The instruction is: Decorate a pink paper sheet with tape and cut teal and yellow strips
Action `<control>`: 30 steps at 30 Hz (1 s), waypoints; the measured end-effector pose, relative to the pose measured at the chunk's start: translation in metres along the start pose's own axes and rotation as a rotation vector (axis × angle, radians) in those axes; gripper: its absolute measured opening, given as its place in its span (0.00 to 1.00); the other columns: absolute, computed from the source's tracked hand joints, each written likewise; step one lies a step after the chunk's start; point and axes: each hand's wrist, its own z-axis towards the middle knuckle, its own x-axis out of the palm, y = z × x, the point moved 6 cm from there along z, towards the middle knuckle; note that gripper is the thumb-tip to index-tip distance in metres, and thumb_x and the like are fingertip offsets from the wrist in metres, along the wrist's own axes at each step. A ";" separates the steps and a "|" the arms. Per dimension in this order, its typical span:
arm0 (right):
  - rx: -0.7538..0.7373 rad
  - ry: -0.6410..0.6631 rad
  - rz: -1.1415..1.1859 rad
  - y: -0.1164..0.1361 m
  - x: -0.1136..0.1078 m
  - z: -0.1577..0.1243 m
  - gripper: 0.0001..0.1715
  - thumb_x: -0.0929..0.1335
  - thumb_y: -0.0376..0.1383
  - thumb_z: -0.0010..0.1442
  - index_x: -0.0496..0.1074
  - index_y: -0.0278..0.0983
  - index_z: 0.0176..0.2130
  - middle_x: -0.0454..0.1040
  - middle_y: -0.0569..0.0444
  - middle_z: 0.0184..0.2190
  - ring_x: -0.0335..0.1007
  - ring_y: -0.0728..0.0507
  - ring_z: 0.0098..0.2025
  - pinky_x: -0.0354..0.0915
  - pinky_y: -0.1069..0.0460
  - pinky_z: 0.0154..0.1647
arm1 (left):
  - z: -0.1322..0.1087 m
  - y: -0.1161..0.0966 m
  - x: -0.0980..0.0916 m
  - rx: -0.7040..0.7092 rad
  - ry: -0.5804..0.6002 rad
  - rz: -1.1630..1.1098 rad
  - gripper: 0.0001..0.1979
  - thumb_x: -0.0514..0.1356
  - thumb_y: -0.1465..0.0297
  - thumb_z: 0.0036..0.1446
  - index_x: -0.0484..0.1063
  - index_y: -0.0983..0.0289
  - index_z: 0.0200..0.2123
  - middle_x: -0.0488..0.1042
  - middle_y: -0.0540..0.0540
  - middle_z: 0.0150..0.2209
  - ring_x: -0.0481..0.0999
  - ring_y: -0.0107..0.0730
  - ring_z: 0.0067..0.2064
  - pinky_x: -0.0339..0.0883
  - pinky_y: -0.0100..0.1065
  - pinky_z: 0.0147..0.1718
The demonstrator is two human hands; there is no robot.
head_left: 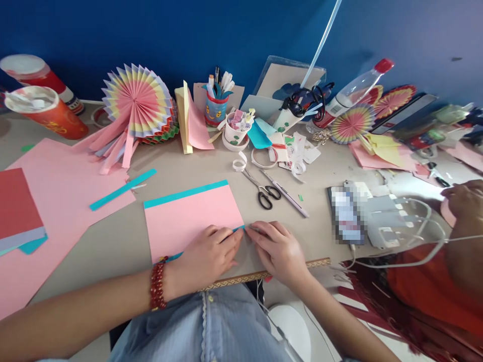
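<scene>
A pink sheet of paper (pixel 188 216) lies flat before me, with a blue paper strip (pixel 186 194) along its far edge. Another blue strip shows along the near edge, mostly covered by my left hand (pixel 209 254). The fingers of that hand are bent together and press on this near strip close to its right end. At the sheet's near right corner, my right hand (pixel 277 249) pinches the tip of the same strip between thumb and fingers. The two hands' fingertips almost meet there. A loose blue strip (pixel 123 190) rests to the left.
Scissors (pixel 264 191) and a lilac pen (pixel 287 195) lie beyond my right hand. Large pink paper (pixel 75 186) covers the left side. A folded paper fan (pixel 138 100), cups and a bottle (pixel 354 93) line the wall. At right are a phone (pixel 346 216), cables and another person's hand (pixel 466 201).
</scene>
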 end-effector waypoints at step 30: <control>0.193 -0.038 0.013 -0.008 0.003 0.033 0.09 0.65 0.32 0.62 0.69 0.38 0.44 0.77 0.52 0.34 0.72 0.44 0.34 0.61 0.51 0.33 | -0.002 0.004 -0.004 0.032 -0.020 -0.051 0.16 0.52 0.73 0.69 0.68 0.69 0.57 0.68 0.61 0.60 0.69 0.41 0.49 0.64 0.42 0.44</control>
